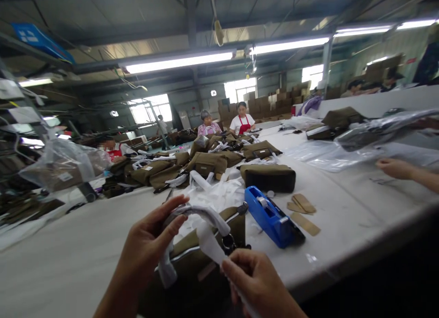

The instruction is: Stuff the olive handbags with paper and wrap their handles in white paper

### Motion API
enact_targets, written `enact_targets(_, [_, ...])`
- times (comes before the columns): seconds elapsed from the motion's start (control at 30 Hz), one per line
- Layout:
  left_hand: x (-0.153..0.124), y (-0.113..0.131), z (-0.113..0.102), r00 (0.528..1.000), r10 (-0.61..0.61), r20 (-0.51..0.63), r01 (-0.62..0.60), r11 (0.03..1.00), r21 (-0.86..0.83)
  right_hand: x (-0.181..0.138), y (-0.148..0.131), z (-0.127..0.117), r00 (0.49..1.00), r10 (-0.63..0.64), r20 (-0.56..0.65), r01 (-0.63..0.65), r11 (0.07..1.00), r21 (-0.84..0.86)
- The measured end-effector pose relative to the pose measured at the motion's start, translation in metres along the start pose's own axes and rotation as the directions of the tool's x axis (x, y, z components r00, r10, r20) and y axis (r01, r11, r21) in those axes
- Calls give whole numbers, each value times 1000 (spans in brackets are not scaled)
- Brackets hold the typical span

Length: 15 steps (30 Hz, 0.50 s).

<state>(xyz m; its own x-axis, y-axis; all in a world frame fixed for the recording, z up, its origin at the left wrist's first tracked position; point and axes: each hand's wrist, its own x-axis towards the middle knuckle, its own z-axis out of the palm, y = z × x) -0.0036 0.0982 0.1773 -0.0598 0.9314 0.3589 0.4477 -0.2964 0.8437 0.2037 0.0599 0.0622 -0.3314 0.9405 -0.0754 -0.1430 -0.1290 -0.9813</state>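
Note:
An olive-green bag (192, 263) lies at the near edge of the white table (68, 254), its handle (202, 213) wrapped in white foam paper. My left hand (147, 245) pinches the wrapped handle between thumb and fingers. My right hand (257, 281) is closed on a strip of white wrapping paper (211, 245) that runs up to the handle. A dark metal clasp (230, 242) shows on the bag between both hands.
A blue tape dispenser (272, 217) and tan tape pieces (303, 208) lie to the right. Several olive bags (206, 162) and white paper scraps (219, 190) crowd the table's middle. Another person's hand (394, 168) rests at the right by clear plastic sleeves (343, 155). Two seated workers (226, 122) are far back.

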Motion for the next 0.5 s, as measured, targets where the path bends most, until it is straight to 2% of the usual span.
enact_targets(0.13, [-4, 1, 3, 997, 50, -57, -41, 989, 144, 7, 5, 8, 997, -44, 57, 42, 998, 49])
enact_targets(0.27, [-7, -4, 2, 998, 52, -33, -44, 980, 196, -4, 5, -4, 976, -132, 170, 98, 976, 193])
enact_targets(0.3, [-8, -4, 2, 999, 31, -31, -24, 980, 196, -4, 4, -10, 975, -183, 128, 150, 961, 233])
enact_targets(0.33, [-9, -4, 2, 1000, 8, -31, -2, 982, 189, -1, 2, -18, 970, -242, 35, 224, 939, 260])
enact_targets(0.4, [-11, -3, 4, 999, -21, -35, 26, 988, 152, 13, -1, -37, 922, -333, -197, 373, 899, 228])
enact_targets(0.43, [-12, -3, 5, 999, -29, -35, 33, 991, 127, 25, -3, -48, 885, -362, -292, 418, 894, 160])
enact_targets(0.47, [-12, -3, 7, 999, -37, -29, 40, 993, 107, 39, -3, -60, 866, -375, -330, 416, 908, 59])
enact_targets(0.5, [-12, -4, 7, 999, -43, -21, 45, 995, 94, 54, -3, -71, 869, -379, -318, 378, 923, -67])
